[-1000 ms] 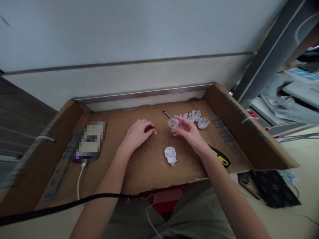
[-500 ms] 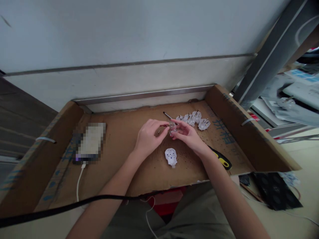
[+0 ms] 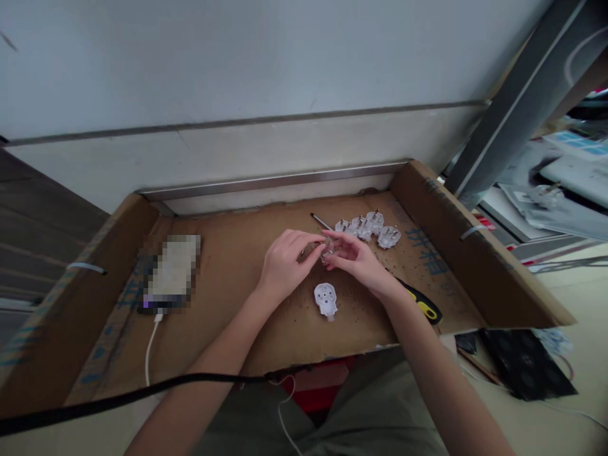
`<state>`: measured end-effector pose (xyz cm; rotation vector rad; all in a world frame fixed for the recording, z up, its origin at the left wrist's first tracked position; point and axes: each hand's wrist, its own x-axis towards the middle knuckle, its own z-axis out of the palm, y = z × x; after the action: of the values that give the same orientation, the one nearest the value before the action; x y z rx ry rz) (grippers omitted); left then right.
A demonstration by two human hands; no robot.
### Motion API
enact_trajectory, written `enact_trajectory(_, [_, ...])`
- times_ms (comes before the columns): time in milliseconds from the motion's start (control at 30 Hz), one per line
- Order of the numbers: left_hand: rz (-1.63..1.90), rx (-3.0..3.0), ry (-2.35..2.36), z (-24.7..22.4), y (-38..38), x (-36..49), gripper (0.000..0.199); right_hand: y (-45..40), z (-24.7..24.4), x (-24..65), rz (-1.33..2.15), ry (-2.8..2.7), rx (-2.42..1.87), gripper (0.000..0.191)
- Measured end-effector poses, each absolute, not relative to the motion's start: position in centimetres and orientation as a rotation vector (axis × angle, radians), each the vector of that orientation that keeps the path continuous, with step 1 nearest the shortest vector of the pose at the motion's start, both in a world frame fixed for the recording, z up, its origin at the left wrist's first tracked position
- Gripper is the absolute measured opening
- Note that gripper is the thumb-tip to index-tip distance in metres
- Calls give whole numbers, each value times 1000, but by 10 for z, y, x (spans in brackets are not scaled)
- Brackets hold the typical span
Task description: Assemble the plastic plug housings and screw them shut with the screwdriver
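Observation:
Over the middle of the cardboard tray, my right hand point(image 3: 358, 258) grips a small clear plastic plug housing point(image 3: 327, 251) between thumb and fingers. My left hand point(image 3: 289, 258) is closed in a pinch at the housing's left side, with its fingertips against it. A small shiny metal bit shows between that thumb and forefinger, too small to name. Just below the hands, a white plug cover point(image 3: 325, 300) lies on the cardboard with its holes facing up. Beyond my right hand sit several clear plug halves with metal pins point(image 3: 361, 227), and a screwdriver point(image 3: 322, 221) lies beside them, partly hidden.
The cardboard tray point(image 3: 228, 278) has raised side walls. A pixelated phone-like device point(image 3: 175, 269) with a white cable lies at left. Under my right forearm is a black and yellow tool handle point(image 3: 425, 308). A black cable point(image 3: 199, 378) crosses the front edge.
Both hands stay in nearly the same place. The clear housing has turned slightly in the fingers, and the right fingers have shifted a little around it.

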<state>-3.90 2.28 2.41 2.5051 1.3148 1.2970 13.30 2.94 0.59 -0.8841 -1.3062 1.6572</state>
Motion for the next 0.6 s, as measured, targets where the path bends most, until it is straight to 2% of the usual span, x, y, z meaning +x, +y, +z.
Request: enact_trajectory(600, [1266, 2545, 1317, 24, 21, -36, 12, 29, 3, 134, 1696, -1319, -862, 58])
